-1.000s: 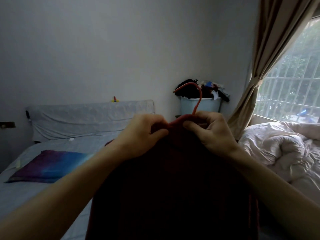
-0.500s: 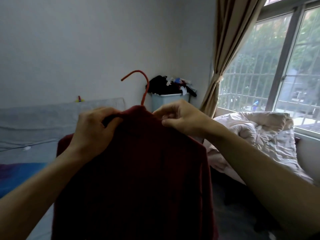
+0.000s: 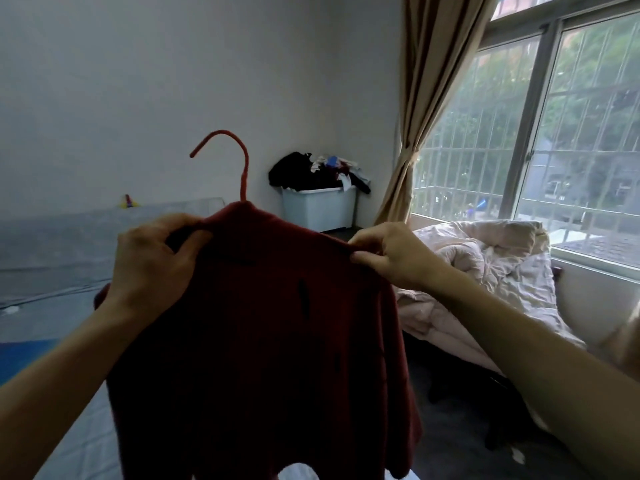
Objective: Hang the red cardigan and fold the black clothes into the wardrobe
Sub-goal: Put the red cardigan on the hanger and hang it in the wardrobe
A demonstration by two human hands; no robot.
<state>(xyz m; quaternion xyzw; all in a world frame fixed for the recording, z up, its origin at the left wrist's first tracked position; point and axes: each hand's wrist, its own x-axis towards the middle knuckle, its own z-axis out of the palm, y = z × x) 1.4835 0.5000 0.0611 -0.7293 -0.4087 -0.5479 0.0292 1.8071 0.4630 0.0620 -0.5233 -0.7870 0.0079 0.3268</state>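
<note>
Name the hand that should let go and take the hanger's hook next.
Probably the left. The left hand grips the red cardigan right beside the collar, just below the hanger hook; the right hand pinches the outer shoulder, farther off, and can hold the garment meanwhile.

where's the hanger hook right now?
Head view, left of centre: the hanger hook sticks up from the collar of the red cardigan, between the left hand and the right hand that grip its shoulders. The white bin stands behind, to its right.
</note>
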